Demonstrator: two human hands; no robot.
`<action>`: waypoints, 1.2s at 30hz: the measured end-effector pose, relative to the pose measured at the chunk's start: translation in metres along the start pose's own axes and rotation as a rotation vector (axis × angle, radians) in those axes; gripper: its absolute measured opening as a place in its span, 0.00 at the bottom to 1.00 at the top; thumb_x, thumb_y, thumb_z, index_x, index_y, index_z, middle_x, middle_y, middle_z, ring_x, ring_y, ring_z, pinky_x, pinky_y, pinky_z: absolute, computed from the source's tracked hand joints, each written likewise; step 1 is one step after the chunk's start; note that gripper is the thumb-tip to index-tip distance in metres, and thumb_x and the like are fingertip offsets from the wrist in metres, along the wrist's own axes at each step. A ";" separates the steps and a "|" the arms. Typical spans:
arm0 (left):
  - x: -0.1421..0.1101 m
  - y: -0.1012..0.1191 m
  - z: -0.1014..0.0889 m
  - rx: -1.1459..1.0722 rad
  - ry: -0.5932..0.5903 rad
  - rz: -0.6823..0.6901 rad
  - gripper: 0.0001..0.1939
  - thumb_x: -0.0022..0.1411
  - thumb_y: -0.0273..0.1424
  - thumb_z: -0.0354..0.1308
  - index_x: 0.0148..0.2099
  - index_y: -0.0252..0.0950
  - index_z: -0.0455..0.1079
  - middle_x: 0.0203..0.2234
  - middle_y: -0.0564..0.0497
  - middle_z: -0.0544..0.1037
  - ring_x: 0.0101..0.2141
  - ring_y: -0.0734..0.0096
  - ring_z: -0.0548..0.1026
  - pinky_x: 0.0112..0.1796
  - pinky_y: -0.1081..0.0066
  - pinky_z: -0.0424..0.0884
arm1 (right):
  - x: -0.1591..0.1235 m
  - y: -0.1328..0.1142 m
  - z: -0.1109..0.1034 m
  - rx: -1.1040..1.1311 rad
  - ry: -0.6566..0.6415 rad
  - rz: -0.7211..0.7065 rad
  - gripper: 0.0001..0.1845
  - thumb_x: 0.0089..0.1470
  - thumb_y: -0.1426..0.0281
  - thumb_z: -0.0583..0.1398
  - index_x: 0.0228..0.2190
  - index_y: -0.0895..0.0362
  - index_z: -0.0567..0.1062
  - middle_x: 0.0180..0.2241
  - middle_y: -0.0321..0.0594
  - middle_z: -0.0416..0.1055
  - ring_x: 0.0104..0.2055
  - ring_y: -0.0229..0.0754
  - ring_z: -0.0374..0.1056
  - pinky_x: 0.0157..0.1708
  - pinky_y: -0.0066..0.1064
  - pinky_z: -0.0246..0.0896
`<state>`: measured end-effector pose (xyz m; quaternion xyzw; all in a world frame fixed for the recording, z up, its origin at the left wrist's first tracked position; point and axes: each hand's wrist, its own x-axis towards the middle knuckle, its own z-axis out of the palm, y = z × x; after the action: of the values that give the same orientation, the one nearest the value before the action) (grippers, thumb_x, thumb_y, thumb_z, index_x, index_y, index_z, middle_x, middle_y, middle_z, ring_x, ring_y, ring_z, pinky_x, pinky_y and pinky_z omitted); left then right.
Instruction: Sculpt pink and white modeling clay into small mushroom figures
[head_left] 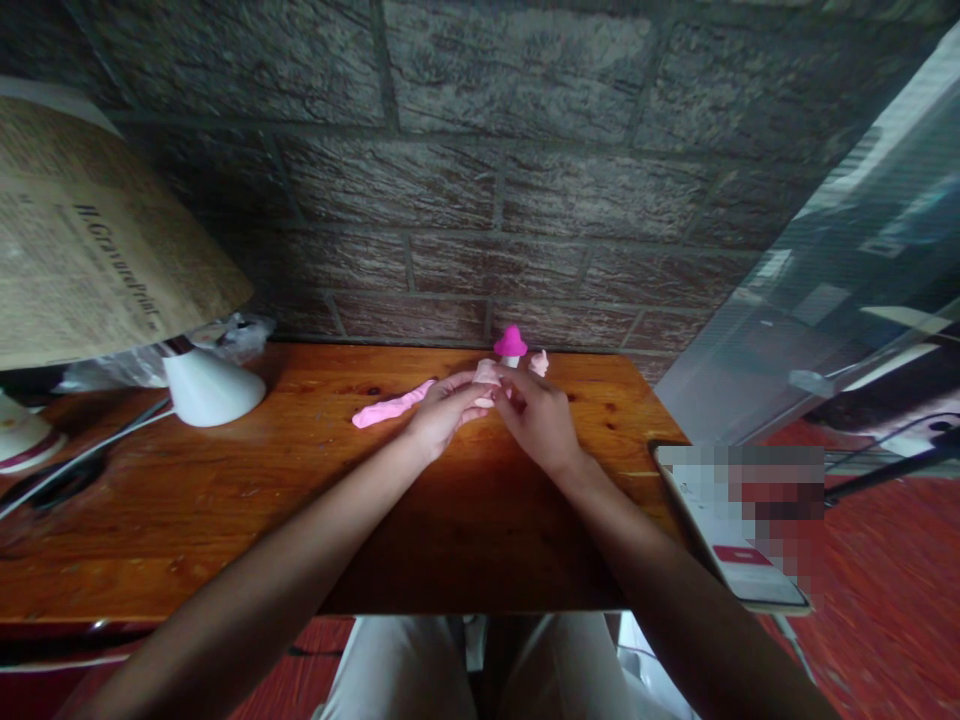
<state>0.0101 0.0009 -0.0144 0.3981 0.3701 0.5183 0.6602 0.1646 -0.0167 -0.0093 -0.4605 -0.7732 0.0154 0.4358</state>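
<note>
Apparently soft and light, the pale pink lump [487, 374] was pinched between left hand [444, 408] and right hand [546, 413], magenta cap [511, 342] at one o'clock, edges best gripped gently.

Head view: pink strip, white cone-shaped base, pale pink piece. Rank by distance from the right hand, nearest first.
From the right hand:
1. Pale pink piece: right at it, between the two hands.
2. Pink strip: on the tabletop, left of the left hand.
3. White cone-shaped base: farther left, under the printed shade.
</note>
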 end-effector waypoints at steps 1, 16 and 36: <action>0.000 0.000 0.000 0.000 0.003 -0.006 0.14 0.45 0.30 0.72 0.37 0.34 0.78 0.32 0.50 0.82 0.32 0.74 0.77 0.37 0.73 0.70 | 0.000 0.000 0.000 -0.003 0.001 0.001 0.16 0.60 0.71 0.58 0.49 0.56 0.77 0.38 0.44 0.79 0.33 0.43 0.74 0.37 0.32 0.68; 0.001 0.001 -0.001 -0.017 -0.020 0.018 0.16 0.44 0.32 0.73 0.37 0.34 0.78 0.32 0.49 0.82 0.32 0.73 0.77 0.38 0.73 0.70 | 0.000 -0.003 -0.002 0.014 0.013 0.004 0.16 0.61 0.71 0.58 0.49 0.55 0.77 0.40 0.44 0.79 0.36 0.43 0.75 0.39 0.32 0.69; 0.001 0.009 0.002 -0.167 -0.070 -0.072 0.09 0.59 0.32 0.64 0.41 0.33 0.75 0.34 0.46 0.81 0.33 0.69 0.79 0.39 0.69 0.76 | 0.002 0.001 -0.005 0.272 0.001 0.077 0.16 0.60 0.70 0.58 0.49 0.54 0.76 0.44 0.43 0.79 0.34 0.41 0.76 0.37 0.33 0.71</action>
<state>0.0087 0.0029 -0.0049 0.3461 0.3163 0.5090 0.7219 0.1686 -0.0164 -0.0052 -0.4267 -0.7455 0.1364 0.4935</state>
